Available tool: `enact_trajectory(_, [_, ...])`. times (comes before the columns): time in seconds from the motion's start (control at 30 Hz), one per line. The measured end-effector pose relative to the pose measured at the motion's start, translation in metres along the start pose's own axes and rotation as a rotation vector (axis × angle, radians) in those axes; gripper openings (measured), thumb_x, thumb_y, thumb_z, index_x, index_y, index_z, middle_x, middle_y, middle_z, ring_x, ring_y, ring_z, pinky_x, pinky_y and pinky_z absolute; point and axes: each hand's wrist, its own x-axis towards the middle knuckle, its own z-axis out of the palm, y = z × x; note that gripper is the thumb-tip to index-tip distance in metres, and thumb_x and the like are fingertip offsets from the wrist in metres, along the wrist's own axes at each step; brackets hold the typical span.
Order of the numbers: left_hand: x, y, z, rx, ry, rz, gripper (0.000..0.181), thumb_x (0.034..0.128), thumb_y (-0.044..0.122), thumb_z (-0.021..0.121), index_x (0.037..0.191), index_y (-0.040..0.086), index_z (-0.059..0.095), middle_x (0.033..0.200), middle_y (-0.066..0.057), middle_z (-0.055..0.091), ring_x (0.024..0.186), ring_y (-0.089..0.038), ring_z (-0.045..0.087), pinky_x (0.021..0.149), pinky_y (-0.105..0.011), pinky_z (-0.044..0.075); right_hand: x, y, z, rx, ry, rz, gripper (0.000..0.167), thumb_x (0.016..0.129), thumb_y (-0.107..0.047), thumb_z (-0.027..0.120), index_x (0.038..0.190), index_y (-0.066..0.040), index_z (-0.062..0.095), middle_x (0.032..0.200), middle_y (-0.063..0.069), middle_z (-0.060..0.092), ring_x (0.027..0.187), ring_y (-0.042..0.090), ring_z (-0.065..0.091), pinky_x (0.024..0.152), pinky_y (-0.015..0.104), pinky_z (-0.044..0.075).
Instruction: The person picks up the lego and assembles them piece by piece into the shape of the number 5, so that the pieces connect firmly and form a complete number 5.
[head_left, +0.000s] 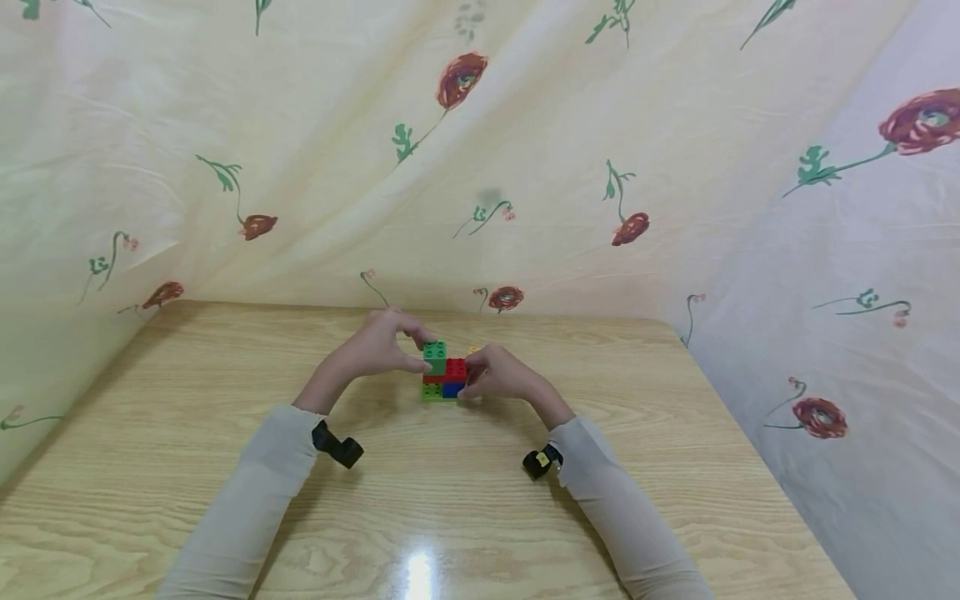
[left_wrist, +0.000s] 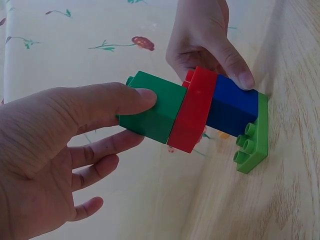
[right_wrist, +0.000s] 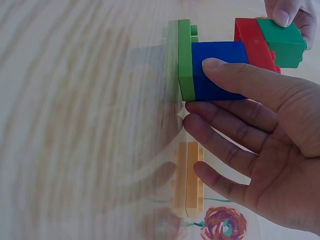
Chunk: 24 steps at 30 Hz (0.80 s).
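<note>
A small stack of toy building bricks stands on the table between the two hands. At its base lies a light green plate with bare studs on its left part. A blue brick sits on the plate's right part. Across the blue brick runs a red brick, which overhangs to the left, and a green brick tops its left end. My left hand pinches the green brick between thumb and fingers. With thumb and fingers, my right hand grips the blue brick; its lower fingers are spread.
A flat orange-yellow brick lies on the table behind the stack, beside my right hand. The wooden table ends at a hanging flowered cloth at the back. More cloth hangs along the sides.
</note>
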Motion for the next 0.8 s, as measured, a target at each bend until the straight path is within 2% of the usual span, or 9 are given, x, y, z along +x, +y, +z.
enact_trajectory(0.4, [0.0004,-0.0005,-0.0006,-0.011,-0.005,0.003,0.032,0.0776,0.02,0.088,0.107,0.012,0.08,0.097,0.001,0.076,0.108,-0.024,0.06,0.095,-0.05,0.048,0.0001,0.0007,-0.0002,-0.007,0.003,-0.011,0.029,0.086,-0.01,0.081,0.114,-0.005,0.076,0.098,0.007,0.079,0.085,0.012,0.069,0.082,0.028,0.057])
enact_trajectory(0.8, [0.0009,-0.0019,-0.0001,-0.077,-0.045,-0.021,0.033,0.0804,0.018,0.086,0.111,0.01,0.077,0.1,-0.003,0.074,0.105,-0.036,0.063,0.096,-0.049,0.047,-0.0001,0.0019,-0.0008,0.008,-0.004,-0.01,0.029,0.086,-0.012,0.081,0.114,-0.005,0.076,0.098,0.007,0.079,0.086,0.013,0.07,0.082,0.029,0.057])
